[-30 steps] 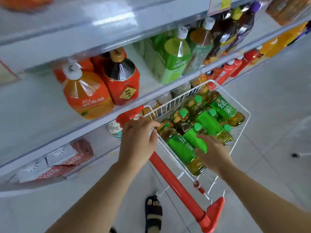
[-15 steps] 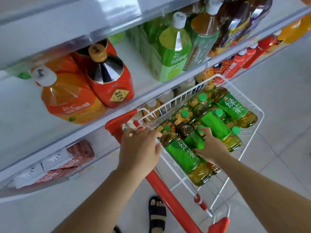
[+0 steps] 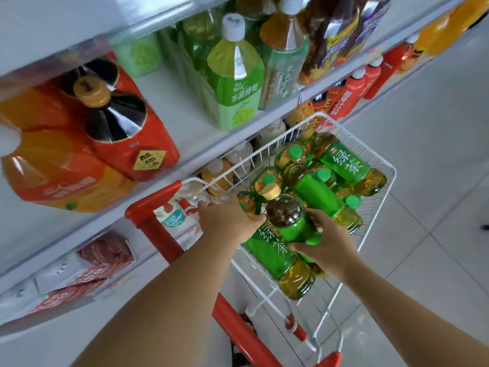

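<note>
A white wire cart basket (image 3: 384,165) with a red handle (image 3: 236,327) holds several green-label tea bottles (image 3: 342,160) lying on their sides. My right hand (image 3: 326,246) grips one green-label bottle (image 3: 292,221) with a tan cap and dark tea, raised neck-up above the others. My left hand (image 3: 227,221) holds the basket's near left rim, its fingers curled over the wire. Another green tea bottle (image 3: 275,258) lies under both hands.
Store shelves run along the left, close to the cart. They carry a large orange juice bottle (image 3: 60,176), a red bottle (image 3: 127,133) and light green bottles (image 3: 235,75). Red bottles (image 3: 349,94) line the lower shelf beyond. Pale tiled floor (image 3: 436,221) lies to the right.
My right hand closed round one bottle in the basket and lifted it, so its tan cap and neck now stand above the rest. My left hand stayed on the rim.
</note>
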The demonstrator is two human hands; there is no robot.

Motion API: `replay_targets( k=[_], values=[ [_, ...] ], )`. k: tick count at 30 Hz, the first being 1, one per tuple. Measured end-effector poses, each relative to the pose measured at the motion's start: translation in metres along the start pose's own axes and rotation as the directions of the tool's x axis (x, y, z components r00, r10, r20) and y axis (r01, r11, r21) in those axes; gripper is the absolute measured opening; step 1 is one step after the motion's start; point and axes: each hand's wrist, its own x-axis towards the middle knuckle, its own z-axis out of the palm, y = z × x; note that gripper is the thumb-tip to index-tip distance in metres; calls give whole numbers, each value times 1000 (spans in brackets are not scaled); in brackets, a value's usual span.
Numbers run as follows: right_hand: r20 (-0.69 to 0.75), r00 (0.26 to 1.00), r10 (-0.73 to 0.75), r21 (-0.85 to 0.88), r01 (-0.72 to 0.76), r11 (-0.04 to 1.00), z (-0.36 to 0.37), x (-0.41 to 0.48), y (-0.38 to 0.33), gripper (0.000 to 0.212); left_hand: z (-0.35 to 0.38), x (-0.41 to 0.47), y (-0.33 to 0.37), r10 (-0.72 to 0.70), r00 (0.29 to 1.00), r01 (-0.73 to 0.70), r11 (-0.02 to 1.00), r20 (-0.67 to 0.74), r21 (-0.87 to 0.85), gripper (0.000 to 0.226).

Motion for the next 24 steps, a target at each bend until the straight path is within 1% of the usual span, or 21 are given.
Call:
replay_targets(
  k=[1, 2, 3, 4, 5, 7, 8, 9, 10, 12, 13, 15, 16, 17, 18, 19, 20, 21, 22, 24],
  values=[
    [-8, 1000, -5, 24, 5, 1000, 0, -1, 1, 74, 3, 2, 3, -11, 1000, 10, 996, -8, -90, 96],
    [-16, 1000, -6, 54, 7, 998, 0, -2, 3, 73, 5, 3, 7, -7, 1000, 1, 976, -24, -219, 95],
    [-27, 1000, 1, 94, 1, 996, -1, -2, 5, 72, 8, 2, 13, 3, 999, -19, 929, -44, -370, 92],
    [-39, 999, 20, 145, -14, 989, -2, -3, 6, 72, 11, 0, 20, 24, 997, -58, 857, -73, -512, 88],
    [-47, 998, 46, 197, -36, 980, -4, -3, 8, 72, 14, -4, 27, 54, 991, -117, 780, -120, -615, 84],
    [-63, 994, 87, 270, -67, 960, -8, -4, 13, 72, 21, -12, 39, 81, 973, -217, 644, -216, -733, 80],
    [-71, 993, 99, 300, -73, 951, -11, -4, 15, 71, 23, -14, 42, 59, 969, -229, 570, -239, -789, 80],
    [-74, 991, 108, 334, -77, 939, -13, -4, 17, 70, 27, -14, 43, 23, 974, -208, 490, -226, -847, 79],
    [-75, 991, 109, 364, -75, 928, -15, -5, 20, 69, 30, -15, 42, -13, 983, -161, 399, -181, -903, 78],
    [-83, 991, 104, 395, -63, 916, -15, -6, 23, 67, 39, -16, 44, -56, 998, -26, 207, -38, -978, 71],
    [-91, 990, 105, 405, -59, 913, -14, -7, 25, 67, 43, -18, 47, -64, 998, 29, 155, 19, -987, 64],
    [-114, 987, 109, 426, -50, 903, -11, -8, 26, 68, 47, -29, 56, -105, 993, 76, 139, 61, -987, 47],
    [-124, 986, 109, 437, -44, 898, -10, -9, 26, 68, 47, -35, 61, -131, 989, 83, 164, 62, -983, 46],
    [-131, 985, 109, 454, -39, 890, -9, -9, 26, 69, 49, -38, 63, -151, 986, 98, 219, 66, -971, 55],
    [-129, 985, 114, 476, -39, 878, -8, -10, 27, 70, 51, -41, 64, -156, 984, 126, 275, 85, -953, 71],
    [-126, 985, 121, 500, -42, 865, -8, -10, 27, 71, 54, -42, 64, -143, 982, 159, 305, 120, -939, 89],
    [-122, 985, 125, 518, -44, 854, -8, -10, 27, 72, 54, -44, 63, -116, 981, 183, 302, 154, -936, 103],
    [-123, 985, 125, 526, -42, 849, -8, -10, 26, 72, 54, -45, 62, -89, 980, 194, 273, 176, -942, 110],
    [-127, 985, 119, 525, -35, 850, -8, -10, 26, 71, 53, -46, 62, -68, 982, 190, 241, 179, -952, 111],
    [-143, 984, 107, 530, -15, 848, -11, -13, 25, 67, 49, -51, 61, -34, 993, 116, 191, 112, -975, 102]
  ],
)
